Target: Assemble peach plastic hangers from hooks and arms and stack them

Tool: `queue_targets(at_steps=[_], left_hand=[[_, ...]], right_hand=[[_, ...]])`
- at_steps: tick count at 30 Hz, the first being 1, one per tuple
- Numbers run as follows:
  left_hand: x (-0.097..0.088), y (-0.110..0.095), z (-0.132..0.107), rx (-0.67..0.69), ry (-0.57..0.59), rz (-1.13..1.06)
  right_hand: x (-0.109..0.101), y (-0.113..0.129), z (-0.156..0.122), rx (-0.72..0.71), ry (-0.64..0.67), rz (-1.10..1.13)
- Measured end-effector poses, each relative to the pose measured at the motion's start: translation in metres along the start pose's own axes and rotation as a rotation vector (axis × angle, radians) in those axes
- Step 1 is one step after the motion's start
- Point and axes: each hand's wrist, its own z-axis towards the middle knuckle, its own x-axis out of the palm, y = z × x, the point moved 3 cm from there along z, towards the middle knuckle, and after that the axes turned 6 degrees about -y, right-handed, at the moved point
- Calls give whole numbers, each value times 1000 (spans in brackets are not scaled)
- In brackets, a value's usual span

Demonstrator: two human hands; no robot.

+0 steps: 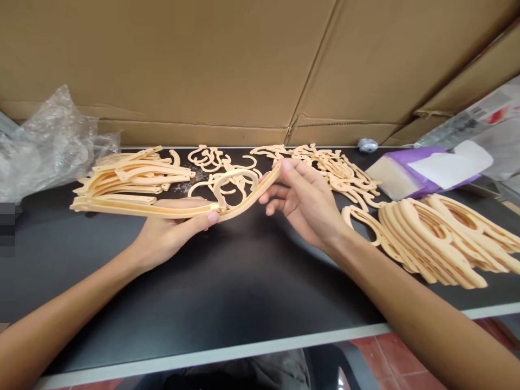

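A cream plastic folding clothes hanger [239, 208] is held up over the black tabletop, its two arms spread and its curved hook rising at the joint. My left hand [174, 230] is closed around the left arm close to the joint, thumb in front. At the end of the right arm, my right hand [300, 195] pinches the tip between thumb and fingers. Behind the hanger lie several loose hooks [207, 157], partly hidden by it. A pile of loose hanger arms [142, 170] is at the left, beyond my left hand.
Another heap of small cream parts [333, 168] lies behind my right hand. Folded hangers [426, 233] are stacked at the right of the table [227, 319]. A purple tissue pack [422, 168], a plastic bag [49, 146] and a cardboard wall [162, 65] border the area.
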Motion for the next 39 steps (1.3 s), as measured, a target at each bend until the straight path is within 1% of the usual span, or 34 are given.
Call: queue_targets(at_steps=[3, 7, 13, 16, 21, 24, 28, 30, 31, 34, 36, 37, 39], left_hand=[[0, -3, 0, 5, -45, 51], [-1, -9, -1, -56, -82, 88], [3, -13, -5, -134, -79, -19], [3, -13, -7, -103, -90, -28], [5, -13, -9, -37, -52, -3], [7, -15, -9, 5, -42, 3], [9, -17, -8, -8, -36, -16], [8, -18, -7, -8, -37, -26], [8, -19, -7, -2, -36, -26], [7, -18, -8, 22, -44, 4], [7, -17, -8, 31, -48, 27], [7, -17, -8, 33, -43, 32], [9, -16, -8, 34, -17, 33]], right_hand=[[8, -12, -6, 107, 62, 46], [17, -19, -15, 202, 129, 97], [22, -24, -22, 336, 132, 194], [25, -27, -25, 388, 152, 217], [29, -30, -31, 379, 141, 139], [34, -33, -35, 396, 167, 78], [40, -36, -40, 421, 321, -4], [39, -35, -40, 411, 361, -60], [37, -34, -38, 389, 344, -92], [27, -26, -29, 266, 207, -177], [22, -20, -24, 189, 131, -194], [21, -17, -22, 164, 121, -195], [22, -15, -23, 146, 153, -189]])
